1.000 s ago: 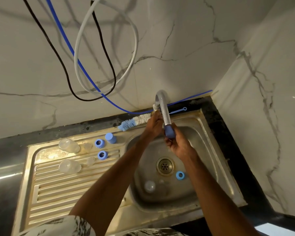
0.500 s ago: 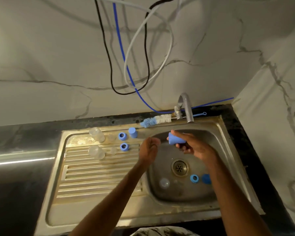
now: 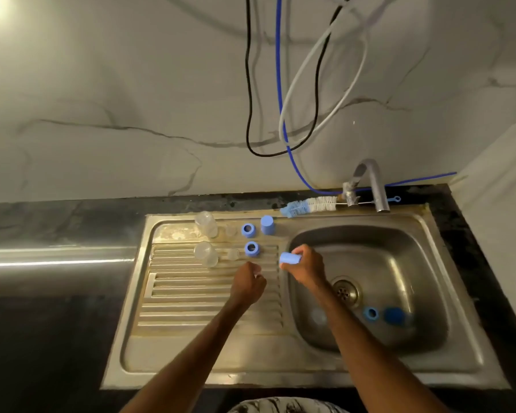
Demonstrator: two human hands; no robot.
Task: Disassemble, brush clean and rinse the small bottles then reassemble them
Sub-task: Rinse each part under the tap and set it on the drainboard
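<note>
The right hand (image 3: 306, 271) pinches a blue cap (image 3: 290, 258) at the drainboard's (image 3: 191, 296) basin edge, likely to join the parts (image 3: 251, 248) rowed there to drain. The left hand (image 3: 248, 283) hovers beside it, loosely curled and seemingly empty.

Bottles (image 3: 206, 228) and rings (image 3: 251, 248) on drainboard (image 3: 191, 293) left of basin (image 3: 399, 257), brush (image 3: 309, 205) behind by tap (image 3: 376, 186), caps (image 3: 393, 315) inside basin

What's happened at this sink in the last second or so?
The right hand carried the blue cap from under the tap leftward to the side of the basin next to the drainboard, still gripping it. The left hand left the tap and came down over the drainboard, holding nothing. The brush, the loose parts on the drainboard and those in the basin stayed put.
</note>
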